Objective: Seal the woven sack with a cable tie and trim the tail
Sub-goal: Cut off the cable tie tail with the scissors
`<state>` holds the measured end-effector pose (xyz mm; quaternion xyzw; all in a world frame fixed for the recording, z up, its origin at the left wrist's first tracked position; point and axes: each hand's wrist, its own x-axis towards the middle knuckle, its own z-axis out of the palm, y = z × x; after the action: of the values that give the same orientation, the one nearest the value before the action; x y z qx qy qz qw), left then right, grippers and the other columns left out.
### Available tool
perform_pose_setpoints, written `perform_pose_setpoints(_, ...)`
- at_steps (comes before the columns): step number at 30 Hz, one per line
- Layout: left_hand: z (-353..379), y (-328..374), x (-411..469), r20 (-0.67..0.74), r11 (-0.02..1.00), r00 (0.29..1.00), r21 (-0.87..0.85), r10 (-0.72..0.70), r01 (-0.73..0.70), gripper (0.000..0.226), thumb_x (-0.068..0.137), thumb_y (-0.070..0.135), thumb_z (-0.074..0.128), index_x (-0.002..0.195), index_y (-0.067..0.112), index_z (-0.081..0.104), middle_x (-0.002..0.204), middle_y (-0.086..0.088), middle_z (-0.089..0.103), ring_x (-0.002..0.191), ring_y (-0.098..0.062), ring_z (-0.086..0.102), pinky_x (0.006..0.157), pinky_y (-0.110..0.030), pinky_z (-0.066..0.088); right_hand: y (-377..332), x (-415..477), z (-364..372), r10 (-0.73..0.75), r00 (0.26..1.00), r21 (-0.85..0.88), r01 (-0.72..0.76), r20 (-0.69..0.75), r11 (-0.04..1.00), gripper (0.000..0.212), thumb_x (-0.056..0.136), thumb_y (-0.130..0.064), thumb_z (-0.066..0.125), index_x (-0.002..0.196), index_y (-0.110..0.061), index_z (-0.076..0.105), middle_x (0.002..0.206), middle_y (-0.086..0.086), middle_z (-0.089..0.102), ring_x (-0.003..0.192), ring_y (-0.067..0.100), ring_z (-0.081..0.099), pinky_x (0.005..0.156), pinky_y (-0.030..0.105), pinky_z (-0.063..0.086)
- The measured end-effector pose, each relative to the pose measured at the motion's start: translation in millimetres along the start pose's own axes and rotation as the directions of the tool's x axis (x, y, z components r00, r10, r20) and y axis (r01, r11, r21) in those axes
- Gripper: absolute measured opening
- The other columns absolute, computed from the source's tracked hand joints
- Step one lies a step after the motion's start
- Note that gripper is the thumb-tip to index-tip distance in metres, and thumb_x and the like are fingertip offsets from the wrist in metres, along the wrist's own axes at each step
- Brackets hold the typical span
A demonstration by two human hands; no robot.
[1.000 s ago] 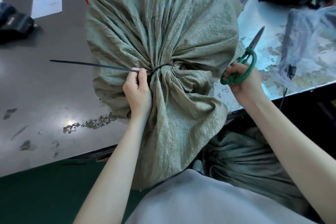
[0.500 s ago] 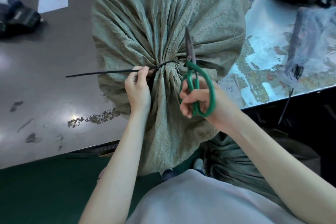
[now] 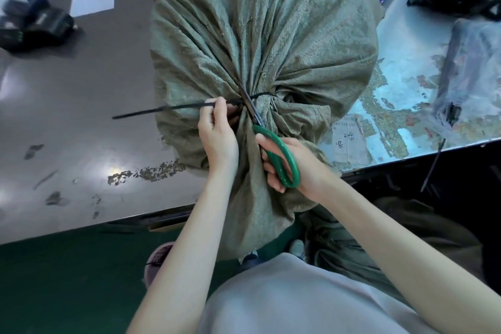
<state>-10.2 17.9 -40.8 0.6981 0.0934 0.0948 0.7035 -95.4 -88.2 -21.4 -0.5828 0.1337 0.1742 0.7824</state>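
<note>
Our left hand (image 3: 217,141) pinches the cable tie (image 3: 162,109) tail between thumb and fingers, just left of the woven sack (image 3: 271,43) neck. Our right hand (image 3: 295,168) curls through the green scissors (image 3: 271,144), blades at the tie beside those fingertips. One sack, one tie, one pair. Bare table (image 3: 67,116) lies open leftward.

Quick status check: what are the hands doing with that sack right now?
Left hand pinching cable tie tail taut. Right hand holds green scissors, blades at the tie. Sack cinched; tail uncut. Nothing obstructing.
</note>
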Motion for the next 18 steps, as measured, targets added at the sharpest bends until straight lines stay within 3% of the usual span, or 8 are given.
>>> perform_pose_setpoints(4,-2,0,-1,-0.007,0.999,1.0,0.021,0.027,-0.027,0.02,0.097,0.018,0.05,0.081,0.01,0.058,0.093,-0.018,0.064,0.08,-0.011,0.059,0.076,-0.014,0.045,9,-4,-3,0.027,0.998,0.031,-0.029,0.059,0.999,0.042,0.085,-0.046,0.059,0.07,-0.01,0.044,0.056,0.008,0.037,0.041,0.022,0.037,0.039,0.026,0.035)
perform_pose_setpoints(7,-5,6,-2,0.01,0.999,0.999,0.022,0.039,-0.039,0.022,0.097,0.018,0.049,0.077,0.018,0.056,0.081,-0.003,0.064,0.078,-0.01,0.061,0.08,-0.023,0.048,11,-7,-4,0.039,0.992,0.041,-0.044,0.116,0.998,0.041,0.087,-0.047,0.056,0.078,-0.008,0.046,0.06,0.009,0.035,0.044,0.023,0.037,0.042,0.029,0.036)
perform_pose_setpoints(10,-7,14,-5,0.022,0.997,0.998,0.051,0.052,-0.053,0.023,0.099,0.017,0.047,0.078,0.016,0.057,0.075,0.009,0.063,0.075,-0.002,0.063,0.079,-0.019,0.05,11,-13,-6,0.07,0.985,0.027,-0.076,0.157,0.997,0.041,0.088,-0.047,0.053,0.079,-0.008,0.045,0.06,0.009,0.036,0.043,0.022,0.04,0.046,0.031,0.036)
perform_pose_setpoints(14,-10,15,-7,0.056,0.993,0.996,0.084,0.075,-0.08,0.026,0.101,0.018,0.043,0.094,0.002,0.062,0.083,0.009,0.062,0.075,0.012,0.06,0.074,-0.007,0.044,10,-18,-3,0.099,0.98,0.043,-0.108,0.171,0.993,0.042,0.087,-0.05,0.053,0.077,-0.01,0.045,0.061,0.009,0.038,0.045,0.023,0.041,0.049,0.033,0.036)
perform_pose_setpoints(16,-12,16,-5,0.055,0.988,0.993,0.112,0.102,-0.108,0.028,0.102,0.019,0.042,0.096,0.001,0.062,0.086,0.004,0.061,0.076,0.012,0.058,0.073,-0.004,0.042,8,-20,0,0.108,0.979,0.07,-0.122,0.175,0.99,0.045,0.085,-0.052,0.054,0.076,-0.009,0.046,0.061,0.01,0.038,0.045,0.023,0.041,0.048,0.032,0.037)
perform_pose_setpoints(18,-13,18,-4,0.066,0.985,0.99,0.111,0.122,-0.129,0.028,0.102,0.018,0.041,0.097,-0.001,0.061,0.089,-0.003,0.06,0.081,0.002,0.06,0.075,-0.006,0.046,5,-23,4,0.102,0.98,0.123,-0.124,0.172,0.985,0.046,0.084,-0.053,0.055,0.074,-0.009,0.047,0.062,0.01,0.037,0.043,0.023,0.04,0.045,0.029,0.039)
